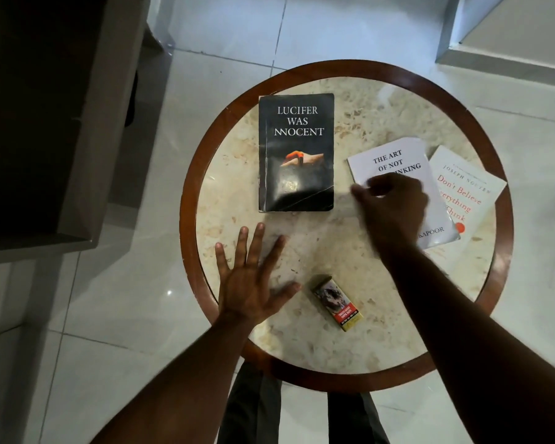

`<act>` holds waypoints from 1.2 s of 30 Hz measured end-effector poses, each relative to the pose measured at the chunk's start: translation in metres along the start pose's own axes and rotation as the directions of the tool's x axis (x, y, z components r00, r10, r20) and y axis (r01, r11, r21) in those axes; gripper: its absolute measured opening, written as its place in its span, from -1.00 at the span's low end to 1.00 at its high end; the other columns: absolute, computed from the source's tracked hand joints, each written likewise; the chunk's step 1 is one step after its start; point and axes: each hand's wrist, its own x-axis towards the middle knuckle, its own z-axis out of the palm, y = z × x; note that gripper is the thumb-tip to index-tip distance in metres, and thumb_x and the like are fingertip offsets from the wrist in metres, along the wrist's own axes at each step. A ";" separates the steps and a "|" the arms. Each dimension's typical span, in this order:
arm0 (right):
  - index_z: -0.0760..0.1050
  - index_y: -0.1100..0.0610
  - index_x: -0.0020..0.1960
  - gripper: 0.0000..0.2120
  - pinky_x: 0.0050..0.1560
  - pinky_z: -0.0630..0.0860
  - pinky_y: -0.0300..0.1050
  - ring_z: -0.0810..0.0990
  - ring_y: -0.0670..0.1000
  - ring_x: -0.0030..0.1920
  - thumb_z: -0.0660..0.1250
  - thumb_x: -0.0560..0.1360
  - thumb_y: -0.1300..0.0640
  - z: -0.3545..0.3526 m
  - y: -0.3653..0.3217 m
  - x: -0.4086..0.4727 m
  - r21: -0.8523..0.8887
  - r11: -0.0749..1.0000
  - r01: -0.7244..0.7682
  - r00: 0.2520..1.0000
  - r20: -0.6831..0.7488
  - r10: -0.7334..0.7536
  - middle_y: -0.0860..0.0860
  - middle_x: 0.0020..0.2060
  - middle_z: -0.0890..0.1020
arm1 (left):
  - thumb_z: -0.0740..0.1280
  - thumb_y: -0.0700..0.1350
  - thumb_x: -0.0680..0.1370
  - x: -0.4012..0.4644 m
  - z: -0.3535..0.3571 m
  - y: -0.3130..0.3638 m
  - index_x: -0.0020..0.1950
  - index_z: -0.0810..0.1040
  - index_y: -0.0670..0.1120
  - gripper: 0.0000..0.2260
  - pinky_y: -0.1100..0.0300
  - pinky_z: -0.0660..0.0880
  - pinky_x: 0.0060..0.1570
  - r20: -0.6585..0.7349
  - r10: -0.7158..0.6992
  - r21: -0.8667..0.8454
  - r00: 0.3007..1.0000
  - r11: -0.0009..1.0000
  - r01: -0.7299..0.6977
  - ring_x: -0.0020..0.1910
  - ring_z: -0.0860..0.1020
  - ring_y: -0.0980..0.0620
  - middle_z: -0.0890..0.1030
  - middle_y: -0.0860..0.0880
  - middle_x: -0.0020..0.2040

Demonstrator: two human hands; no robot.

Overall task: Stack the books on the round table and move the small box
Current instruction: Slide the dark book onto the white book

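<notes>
Three books and a small box lie on the round table [186, 200].

The left hand [249, 283] lies spread flat, empty, beside the box [337, 304]. The right hand [394, 209], blurred, fingers curled, covers the white book [394, 161], which overlaps the cream book [468, 193]; its grip I cannot tell. The black book [297, 152] lies apart.

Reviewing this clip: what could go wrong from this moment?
The cream book lies under the white book and reaches the table rim; dragging the white one could push it off. The right hand is blurred, so its grip is uncertain. The right forearm could knock the small box.
</notes>
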 end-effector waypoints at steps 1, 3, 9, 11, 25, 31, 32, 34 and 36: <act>0.66 0.07 0.07 -0.74 0.01 0.46 -0.09 0.66 0.07 0.02 0.55 0.41 0.04 -0.012 0.010 0.006 -0.082 0.996 0.022 0.997 -0.068 -0.027 0.02 -0.02 0.73 | -0.02 0.55 0.50 -0.001 0.000 0.000 0.71 -0.05 0.22 -0.16 -0.30 -0.36 0.56 0.003 0.000 -0.006 1.000 1.000 0.000 0.71 -0.26 -0.12 -0.17 -0.02 0.75; 0.53 0.04 0.23 -0.64 0.13 0.46 0.10 0.54 0.25 0.23 0.47 0.45 0.12 -0.033 0.033 0.017 -0.281 0.959 0.025 0.995 -0.090 -0.053 0.11 0.18 0.62 | -0.02 0.55 0.50 -0.001 -0.001 0.001 0.71 -0.05 0.22 -0.17 -0.31 -0.35 0.56 -0.003 0.002 -0.015 1.000 1.000 -0.002 0.70 -0.20 -0.14 -0.14 -0.03 0.74; 0.36 0.18 0.36 -0.46 0.13 0.47 0.19 0.51 0.35 0.22 0.48 0.46 0.12 -0.056 0.058 0.038 -0.387 0.921 0.049 0.997 0.066 -0.025 0.30 0.19 0.56 | -0.05 0.54 0.51 0.001 0.001 0.002 0.71 -0.05 0.22 -0.18 -0.32 -0.35 0.56 -0.016 0.003 0.003 1.000 1.000 -0.003 0.70 -0.27 -0.11 -0.21 -0.01 0.73; 0.45 0.17 0.29 -0.53 0.08 0.49 0.08 0.57 0.27 0.17 0.49 0.42 0.21 -0.062 0.058 0.049 -0.355 0.935 0.001 0.997 0.073 0.027 0.26 0.15 0.64 | -0.07 0.55 0.51 0.000 0.002 0.001 0.71 -0.06 0.22 -0.18 -0.34 -0.32 0.56 -0.013 0.003 0.006 1.000 1.000 -0.003 0.70 -0.28 -0.11 -0.21 -0.01 0.73; 0.49 0.13 -0.29 -0.73 -0.56 0.41 -0.34 0.49 -0.14 -0.60 0.47 0.45 0.40 -0.025 -0.035 0.046 0.321 0.928 -0.192 0.918 0.394 0.053 0.04 -0.51 0.56 | -0.07 0.56 0.51 0.001 0.003 0.000 0.71 -0.03 0.22 -0.17 -0.37 -0.33 0.57 -0.027 0.002 -0.015 1.000 1.000 -0.002 0.72 -0.10 -0.19 -0.10 -0.03 0.75; 0.42 0.12 -0.37 -0.68 -0.40 0.49 -0.11 0.45 0.04 -0.50 0.49 0.38 0.37 0.038 -0.049 0.041 0.215 0.949 -0.231 0.916 0.377 0.138 0.11 -0.39 0.54 | 0.01 0.56 0.48 0.000 0.006 0.000 0.71 0.02 0.19 -0.14 -0.41 -0.26 0.57 -0.060 0.006 0.000 0.998 1.000 -0.006 0.72 -0.05 -0.20 -0.04 -0.06 0.75; 0.44 0.11 -0.37 -0.69 -0.43 0.53 -0.11 0.47 0.06 -0.51 0.51 0.36 0.36 0.041 -0.048 0.042 0.185 0.959 -0.216 0.922 0.362 0.138 0.12 -0.37 0.57 | 0.00 0.56 0.49 0.000 0.007 0.000 0.71 0.02 0.19 -0.14 -0.41 -0.27 0.57 -0.064 0.010 0.001 0.998 1.000 -0.010 0.72 -0.05 -0.20 -0.04 -0.06 0.75; 0.49 0.12 -0.36 -0.71 -0.33 0.69 0.02 0.59 0.08 -0.43 0.57 0.33 0.34 0.041 -0.047 0.042 0.140 0.971 -0.193 0.929 0.346 0.135 0.11 -0.32 0.63 | -0.01 0.56 0.50 0.000 0.006 -0.001 0.71 0.00 0.19 -0.15 -0.40 -0.29 0.56 -0.058 0.015 0.004 0.998 1.000 -0.015 0.72 -0.05 -0.21 -0.05 -0.07 0.75; 0.52 0.12 -0.35 -0.72 -0.24 0.72 0.16 0.65 0.09 -0.41 0.62 0.30 0.31 0.034 -0.044 0.041 0.136 0.976 -0.172 0.938 0.327 0.120 0.09 -0.36 0.64 | -0.01 0.56 0.50 -0.001 0.006 -0.001 0.71 -0.01 0.19 -0.14 -0.41 -0.27 0.56 -0.044 0.013 0.012 0.999 1.000 -0.013 0.72 -0.05 -0.22 -0.05 -0.07 0.75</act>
